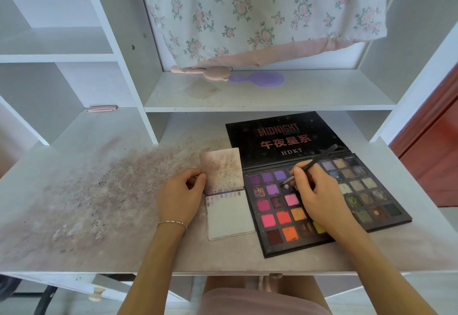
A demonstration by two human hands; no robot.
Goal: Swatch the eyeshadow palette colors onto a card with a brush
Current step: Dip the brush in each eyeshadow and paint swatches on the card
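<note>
The open black eyeshadow palette [322, 205], a flat rectangular tray of square powder pans running from purples and pinks through oranges to greens and browns, lies on the stained white tabletop [99, 190] with its printed lid folded back flat behind it. The right hand [314, 190] pinches a slim dark-handled brush [307, 166] in a pencil grip low on the handle, with the bristle tip set down in a pan in the second row, beside the purples. Just left of the palette, edge nearly touching, lies the small white card booklet [230, 215]; a row of faint pastel swatches runs along the top of its lower page, so the task appears to be at an early stage. The left hand [183, 193] pinches the left edge of the raised, pink-smudged upper leaf [223, 168], thumb and fingers curled round it, holding it up. The two hands are well apart. Handling judgement: the card is light and flexible and will likely shift under brush strokes unless held at an edge; the pressed powders are probably brittle and crumble under heavy pressure, so light contact is advised. The brush is light and stiff; a grip near the ferrule gives the best control. A lilac plastic hairbrush [257, 80] lies on the shelf [322, 96] above.
</note>
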